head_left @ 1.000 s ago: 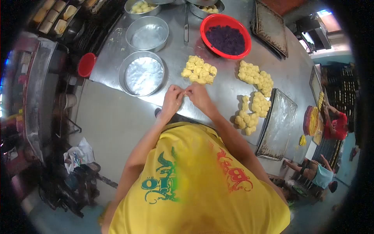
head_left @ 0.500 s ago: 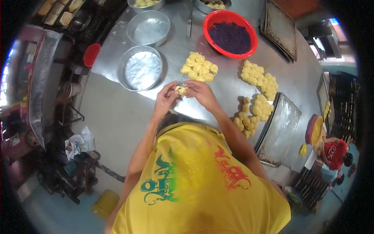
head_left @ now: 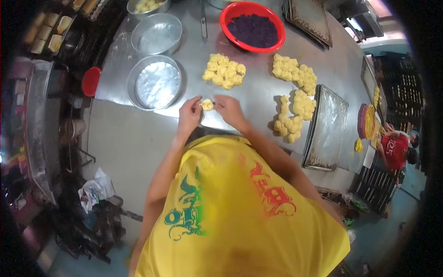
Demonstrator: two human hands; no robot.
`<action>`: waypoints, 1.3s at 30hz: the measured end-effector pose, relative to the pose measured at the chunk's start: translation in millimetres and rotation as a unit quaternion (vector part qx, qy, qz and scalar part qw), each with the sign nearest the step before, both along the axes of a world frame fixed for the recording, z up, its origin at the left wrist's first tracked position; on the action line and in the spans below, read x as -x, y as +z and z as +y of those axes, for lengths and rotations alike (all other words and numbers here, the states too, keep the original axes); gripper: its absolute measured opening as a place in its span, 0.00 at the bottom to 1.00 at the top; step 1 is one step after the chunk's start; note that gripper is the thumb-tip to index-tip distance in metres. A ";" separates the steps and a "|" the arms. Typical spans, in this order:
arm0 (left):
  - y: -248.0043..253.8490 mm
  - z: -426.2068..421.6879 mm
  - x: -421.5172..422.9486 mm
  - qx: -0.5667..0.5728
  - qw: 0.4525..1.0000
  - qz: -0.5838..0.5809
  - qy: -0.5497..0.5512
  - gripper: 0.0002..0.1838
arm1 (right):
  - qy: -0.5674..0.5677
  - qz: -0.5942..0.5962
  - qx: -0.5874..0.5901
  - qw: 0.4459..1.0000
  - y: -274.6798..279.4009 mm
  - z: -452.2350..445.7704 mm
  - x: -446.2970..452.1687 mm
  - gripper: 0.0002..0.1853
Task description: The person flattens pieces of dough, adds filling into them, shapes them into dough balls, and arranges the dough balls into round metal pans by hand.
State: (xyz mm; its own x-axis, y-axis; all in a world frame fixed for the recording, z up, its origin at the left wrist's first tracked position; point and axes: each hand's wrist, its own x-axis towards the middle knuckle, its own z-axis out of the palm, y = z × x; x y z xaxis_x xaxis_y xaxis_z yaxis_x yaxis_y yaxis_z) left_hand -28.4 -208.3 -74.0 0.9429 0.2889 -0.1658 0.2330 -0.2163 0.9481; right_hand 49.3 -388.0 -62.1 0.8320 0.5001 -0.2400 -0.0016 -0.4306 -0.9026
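Note:
A small piece of yellow dough (head_left: 207, 105), with a paler middle, is between my two hands near the front edge of the metal table. My left hand (head_left: 189, 115) pinches its left edge. At its right edge are the bent fingers of my right hand (head_left: 230, 112), pressed together against the dough. Just beyond my hands lies a cluster of yellow dough balls (head_left: 224, 70). A red basin (head_left: 278, 24) holding a dark purple filling (head_left: 254, 30) stands farther back. More dough balls (head_left: 294, 71) sit in clumps to the right.
Two round metal pans (head_left: 134, 87) stand left of the dough cluster. A thin metal tool (head_left: 203, 25) lies behind them. Flat baking trays (head_left: 326, 129) rest at the right, with others (head_left: 308, 18) at the back. A person in a red shirt (head_left: 394, 150) is at the far right.
My view has shifted, so the table items appear higher and farther left. My fingers have spread slightly apart around the dough piece, and its pale middle now faces up.

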 end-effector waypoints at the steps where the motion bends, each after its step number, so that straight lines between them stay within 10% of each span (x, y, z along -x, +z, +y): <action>1: -3.9 5.5 -7.2 0.093 0.995 0.032 0.027 0.11 | -0.063 0.110 -0.049 0.991 0.1 4.7 -5.6 0.04; 5: 16.3 -6.1 -8.1 -0.306 0.937 -0.111 -0.128 0.15 | 0.046 -0.295 0.115 0.948 -2.5 7.4 6.2 0.12; 9: 20.4 -8.0 4.4 -0.463 0.853 -0.157 -0.182 0.20 | 0.105 -0.261 0.272 0.920 7.1 -2.8 41.7 0.14; 13: 17.4 5.8 -21.0 -0.292 0.936 -0.133 -0.146 0.22 | 0.033 -0.243 0.178 0.953 -13.0 -23.1 -13.0 0.24; 18: 7.1 0.1 -30.8 -0.157 0.962 -0.150 -0.164 0.08 | -0.092 -0.310 0.205 0.924 14.8 -3.9 -49.6 0.14; 23: 32.6 2.2 -20.8 -0.310 0.941 -0.135 -0.007 0.15 | -0.174 -0.359 0.093 0.912 35.7 -12.5 -22.4 0.16; 29: 46.1 -54.1 -22.2 -0.001 0.998 -0.032 -0.061 0.23 | -0.097 0.043 -0.083 0.991 59.0 -29.2 1.6 0.12; 31: 51.2 -65.6 -31.9 0.191 0.978 0.055 -0.061 0.20 | -0.093 0.032 -0.119 0.988 58.9 -31.9 -1.4 0.11; 37: 72.6 -77.6 -60.5 0.156 0.977 0.047 0.138 0.16 | 0.109 0.071 -0.093 0.987 68.3 -53.4 -106.5 0.12; 39: 72.7 -67.9 -59.5 0.216 0.960 0.018 0.176 0.16 | 0.035 -0.159 -0.010 0.987 55.3 -56.2 -185.2 0.13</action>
